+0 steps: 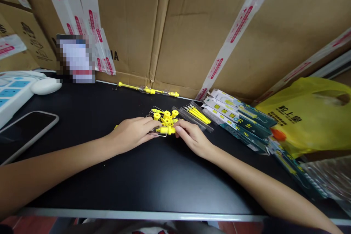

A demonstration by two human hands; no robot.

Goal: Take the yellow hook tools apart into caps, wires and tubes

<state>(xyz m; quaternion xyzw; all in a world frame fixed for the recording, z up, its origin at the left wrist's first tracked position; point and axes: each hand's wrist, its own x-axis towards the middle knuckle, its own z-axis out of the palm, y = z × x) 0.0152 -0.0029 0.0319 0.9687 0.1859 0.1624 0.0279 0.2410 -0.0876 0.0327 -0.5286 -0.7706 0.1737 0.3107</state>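
Between my hands is a yellow device (166, 130) with a clear tube and a wire hook. My left hand (131, 133) is wrapped round its tube end. The fingertips of my right hand (192, 135) pinch its yellow right end. Just behind it lies a pile of yellow parts (167, 117) with metal hooks. To the right are thin yellow rods (199, 114) beside clear tubes (189, 117). Two similar yellow devices (149, 90) lie end to end by the cardboard at the back.
Printed packages (238, 120) are stacked at the right, near a yellow plastic bag (309, 117). At the left lie a phone (27, 131), a white power strip (16, 87) and a white mouse-like object (46, 86). Cardboard boxes (131, 25) stand behind the black table (164, 182).
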